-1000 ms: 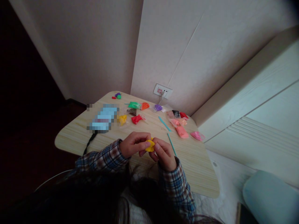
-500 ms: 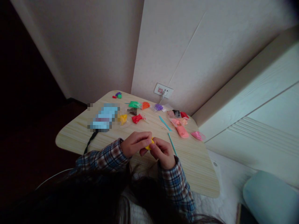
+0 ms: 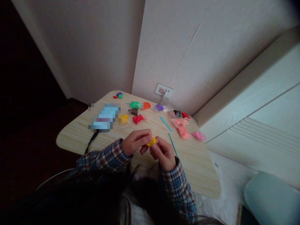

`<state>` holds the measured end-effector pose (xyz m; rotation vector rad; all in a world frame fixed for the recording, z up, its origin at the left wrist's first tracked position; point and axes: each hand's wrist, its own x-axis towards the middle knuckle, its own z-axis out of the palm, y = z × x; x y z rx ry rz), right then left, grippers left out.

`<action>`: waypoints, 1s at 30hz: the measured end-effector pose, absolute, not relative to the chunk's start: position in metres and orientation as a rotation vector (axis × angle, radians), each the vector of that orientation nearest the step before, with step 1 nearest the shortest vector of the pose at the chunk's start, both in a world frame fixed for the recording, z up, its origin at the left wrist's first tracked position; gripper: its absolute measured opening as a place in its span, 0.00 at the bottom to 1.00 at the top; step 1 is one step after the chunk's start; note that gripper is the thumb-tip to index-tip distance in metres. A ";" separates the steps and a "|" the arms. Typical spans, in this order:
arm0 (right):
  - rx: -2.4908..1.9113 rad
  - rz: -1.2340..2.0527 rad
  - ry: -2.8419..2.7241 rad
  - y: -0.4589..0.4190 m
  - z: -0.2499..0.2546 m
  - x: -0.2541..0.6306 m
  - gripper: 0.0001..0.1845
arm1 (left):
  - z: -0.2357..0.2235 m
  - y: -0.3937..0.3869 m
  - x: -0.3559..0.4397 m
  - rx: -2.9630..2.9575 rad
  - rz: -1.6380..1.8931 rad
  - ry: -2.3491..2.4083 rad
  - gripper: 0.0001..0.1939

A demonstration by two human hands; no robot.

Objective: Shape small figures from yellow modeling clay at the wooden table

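Two bare hands, paired: left hand (image 3: 136, 142), thumb and fingers closed on the left side of a yellow lump; right hand (image 3: 165, 153), thumb and forefinger bent in against its other side. One yellow lump (image 3: 152, 141), small and rounded, partly covered by the fingertips, lying between the two hands above the bench (image 3: 197, 172). Two plaid sleeves, one at each wrist: left sleeve (image 3: 105, 159), right sleeve (image 3: 179, 184).

One thin teal stick (image 3: 172, 144), just beside the right hand, on its far side. One flat light-blue tool (image 3: 165, 123), beyond that hand, farther out than the stick. One red packet (image 3: 138, 118), directly beyond the left hand; one yellow packet (image 3: 124, 119), to the left of the red one; one dark brown packet (image 3: 133, 111), behind these two.

Farther from the left hand, side by side: green packet (image 3: 135, 105), orange packet (image 3: 146, 105). Beyond both hands: purple packet (image 3: 159, 107). Out to the right of the right hand: coral packet (image 3: 183, 132), pink packet (image 3: 198, 136), black packet (image 3: 178, 113).

Left of and beyond the left hand: one pixelated panel (image 3: 105, 117), with a black cable (image 3: 90, 142) running from its near edge. Well apart from the hands, at the far left corner: small red, purple and green pieces (image 3: 120, 96). Behind all, on the wall: one socket (image 3: 164, 90), plug inserted.
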<state>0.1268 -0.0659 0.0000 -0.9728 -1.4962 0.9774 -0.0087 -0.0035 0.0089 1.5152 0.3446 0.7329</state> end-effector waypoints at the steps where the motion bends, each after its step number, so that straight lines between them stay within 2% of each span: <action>1: -0.999 0.928 -1.514 -0.066 0.000 0.127 0.17 | 0.009 -0.004 -0.009 1.538 0.734 0.347 0.17; 12: -1.202 0.564 -1.579 -0.067 -0.004 0.128 0.24 | 0.005 -0.004 -0.008 1.817 0.775 0.414 0.22; 17: -1.129 0.626 -1.554 -0.067 -0.005 0.128 0.23 | 0.007 -0.003 -0.008 1.763 0.794 0.439 0.20; 22: -1.037 0.724 -1.559 -0.067 -0.003 0.126 0.17 | 0.009 -0.004 -0.008 1.733 0.814 0.455 0.19; 30: -1.167 0.486 -1.576 -0.066 -0.007 0.128 0.20 | 0.010 -0.004 -0.008 1.764 0.770 0.427 0.18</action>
